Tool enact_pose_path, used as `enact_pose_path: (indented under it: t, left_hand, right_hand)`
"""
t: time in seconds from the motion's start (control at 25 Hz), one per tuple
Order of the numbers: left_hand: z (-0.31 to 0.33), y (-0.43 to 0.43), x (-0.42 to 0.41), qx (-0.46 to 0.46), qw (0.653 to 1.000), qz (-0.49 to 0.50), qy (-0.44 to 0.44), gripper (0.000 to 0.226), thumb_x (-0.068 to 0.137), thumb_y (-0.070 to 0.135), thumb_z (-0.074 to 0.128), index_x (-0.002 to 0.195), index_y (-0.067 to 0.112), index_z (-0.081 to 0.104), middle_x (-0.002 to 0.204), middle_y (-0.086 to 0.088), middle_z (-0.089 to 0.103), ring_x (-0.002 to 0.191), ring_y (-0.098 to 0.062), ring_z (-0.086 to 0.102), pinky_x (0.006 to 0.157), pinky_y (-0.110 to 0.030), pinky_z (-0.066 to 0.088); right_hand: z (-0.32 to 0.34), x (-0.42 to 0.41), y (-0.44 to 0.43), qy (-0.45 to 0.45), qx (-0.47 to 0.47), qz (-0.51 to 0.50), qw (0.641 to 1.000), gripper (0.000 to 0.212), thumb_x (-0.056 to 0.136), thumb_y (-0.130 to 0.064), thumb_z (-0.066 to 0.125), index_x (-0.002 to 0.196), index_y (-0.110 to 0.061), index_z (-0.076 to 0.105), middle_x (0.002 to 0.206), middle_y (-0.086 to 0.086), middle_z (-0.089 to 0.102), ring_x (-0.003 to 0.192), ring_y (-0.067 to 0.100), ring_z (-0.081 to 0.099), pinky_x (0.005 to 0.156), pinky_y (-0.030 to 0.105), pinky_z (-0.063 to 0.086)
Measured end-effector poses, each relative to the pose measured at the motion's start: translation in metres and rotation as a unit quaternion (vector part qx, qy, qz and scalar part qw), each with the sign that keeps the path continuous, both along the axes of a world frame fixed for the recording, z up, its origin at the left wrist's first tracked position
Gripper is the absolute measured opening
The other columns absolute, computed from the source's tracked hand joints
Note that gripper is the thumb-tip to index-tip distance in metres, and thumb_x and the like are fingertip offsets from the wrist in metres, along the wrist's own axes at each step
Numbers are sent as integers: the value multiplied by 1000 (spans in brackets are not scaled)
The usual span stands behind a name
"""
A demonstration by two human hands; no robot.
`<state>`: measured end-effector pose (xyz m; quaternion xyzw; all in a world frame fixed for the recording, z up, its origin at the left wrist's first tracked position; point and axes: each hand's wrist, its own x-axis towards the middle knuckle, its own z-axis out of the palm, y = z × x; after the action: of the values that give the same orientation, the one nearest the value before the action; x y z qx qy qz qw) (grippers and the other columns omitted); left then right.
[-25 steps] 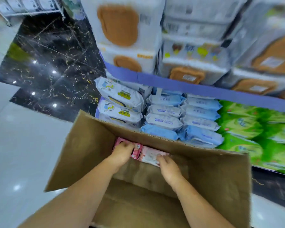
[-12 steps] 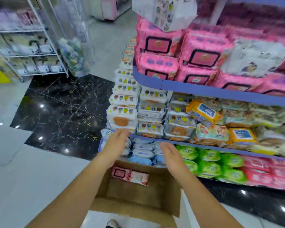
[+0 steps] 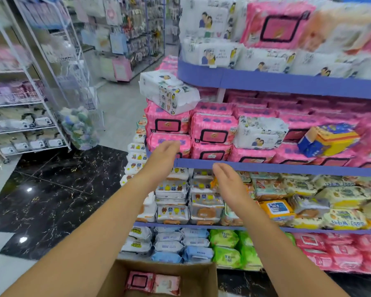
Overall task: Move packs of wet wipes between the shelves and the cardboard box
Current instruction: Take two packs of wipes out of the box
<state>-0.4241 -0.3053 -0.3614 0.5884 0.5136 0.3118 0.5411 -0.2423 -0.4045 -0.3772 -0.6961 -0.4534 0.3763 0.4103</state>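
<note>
Packs [image 3: 140,281] in the cardboard box [image 3: 202,276]: only two.
Left hand [image 3: 165,153] and right hand [image 3: 227,181] hovered empty, fingers straight, together.

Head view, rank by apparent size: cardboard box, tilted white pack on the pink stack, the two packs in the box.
1. cardboard box, though cropped by the frame.
2. tilted white pack.
3. dark pink pack and pale pink pack: look alike, unranked.

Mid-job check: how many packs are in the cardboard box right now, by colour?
Deep pink pack with black-framed label: 1
Pale pink pack: 1
Total in the cardboard box: 2
</note>
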Motion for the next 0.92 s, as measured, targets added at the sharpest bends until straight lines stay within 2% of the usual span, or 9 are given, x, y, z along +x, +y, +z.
enact_pose_path:
  t: [0.24,0.32,0.4,0.48,0.6,0.68,0.76,0.84,0.92]
  left_hand:
    - [88,53,85,88,994,62,-18,30,90,62,45,105,38,55,126,4,63,119,-21,59,109,-51,45]
    - [120,75,106,107,990,83,-30,23,96,57,46,102,37,55,125,2,62,118,-22,59,108,-51,45]
    - [153,101,119,126,985,111,-34,24,93,58,49,99,36,57,124,1,62,116,-22,59,107,-49,45]
    - [188,121,131,157,980,117,-26,28,97,54,49,109,30,58,126,1,60,112,-20,58,103,-42,46]
    - [235,153,161,221,971,80,50,54,101,53,46,144,21,47,139,1,53,117,-17,52,95,-35,40]
    - [254,170,191,263,961,22,88,67,99,57,50,153,20,36,147,0,48,120,-16,49,96,-35,39]
    - [264,189,233,307,942,-35,129,78,94,58,59,156,19,31,155,-1,42,132,-20,47,106,-40,42]
    - [272,207,275,350,907,-74,222,90,85,64,67,156,21,32,159,-2,37,142,-24,40,114,-47,39]
    - [280,224,307,374,855,-92,348,104,71,77,69,154,24,37,155,-2,39,141,-28,39,112,-51,41]
  right_hand:
    - [81,97,69,-11,98,43,994,47,106,-43,40,148,-22,44,127,-15,43,120,4,40,98,25,29]
    - [113,124,103,-33,139,67,987,45,105,-43,41,145,-22,47,128,-15,48,125,8,47,97,25,31]
    - [149,143,138,-61,174,89,979,46,105,-45,41,144,-22,48,132,-13,51,127,8,47,97,25,32]
    - [187,155,168,-96,198,111,969,52,104,-48,41,149,-23,43,143,-9,48,128,8,45,99,27,33]
    - [241,185,202,-169,263,99,945,50,104,-47,42,147,-22,45,145,-4,52,128,14,49,101,31,37]
    - [271,214,210,-234,297,67,923,48,104,-45,43,144,-20,48,144,-2,54,130,17,50,104,35,39]
    - [292,261,217,-287,305,29,907,49,104,-44,44,146,-18,48,147,-1,51,136,18,47,108,36,37]
    - [302,320,222,-354,247,-2,902,53,103,-46,44,146,-16,46,150,2,49,138,20,44,110,36,34]
    - [304,370,224,-422,140,-5,896,59,98,-57,47,140,-15,53,142,7,55,130,27,52,104,40,41]
